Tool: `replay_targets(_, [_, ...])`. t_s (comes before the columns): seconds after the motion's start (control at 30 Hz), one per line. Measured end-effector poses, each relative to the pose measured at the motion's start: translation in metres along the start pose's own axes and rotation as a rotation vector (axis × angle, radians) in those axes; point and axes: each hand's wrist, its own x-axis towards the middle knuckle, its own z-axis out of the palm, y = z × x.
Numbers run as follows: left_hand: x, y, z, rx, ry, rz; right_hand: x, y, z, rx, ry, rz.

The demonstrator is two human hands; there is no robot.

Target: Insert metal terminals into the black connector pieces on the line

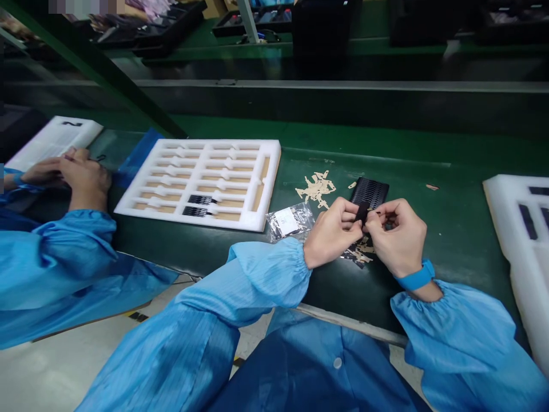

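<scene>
Between both hands, just above the green bench, is a small dark, flat part (362, 211) whose exact kind I cannot make out. My left hand (331, 232) pinches it from the left with thumb and fingers. From the other side my right hand (398, 236), with a blue band at the wrist, has its fingertips closed at the part's edge; anything else in them is too small to tell. Behind the hands lies a black slotted plate (372, 191), partly covered. Flat cream-coloured pieces (316, 187) form a loose pile to the left, and more small pieces (361, 253) lie below the fingers.
A clear plastic bag (291, 221) with a white label lies left of my hands. Farther left is a white foam tray (270, 183) holding black parts (198, 206). Another foam tray (500, 217) stands at right. A co-worker's hands (88, 177) work at far left.
</scene>
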Motion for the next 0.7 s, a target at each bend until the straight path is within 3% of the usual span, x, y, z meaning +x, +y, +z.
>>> replay_targets(0.3, [-0.0033, 0.0071, 0.0009, 0.107, 0.023, 0.079, -0.0001, -0.0013, -0.0005, 0.015, 0.003, -0.004])
replay_targets(0.7, [-0.0042, 0.0070, 0.0005, 0.120, 0.023, 0.082, 0.0001, 0.0002, -0.0007, 0.063, -0.028, 0.062])
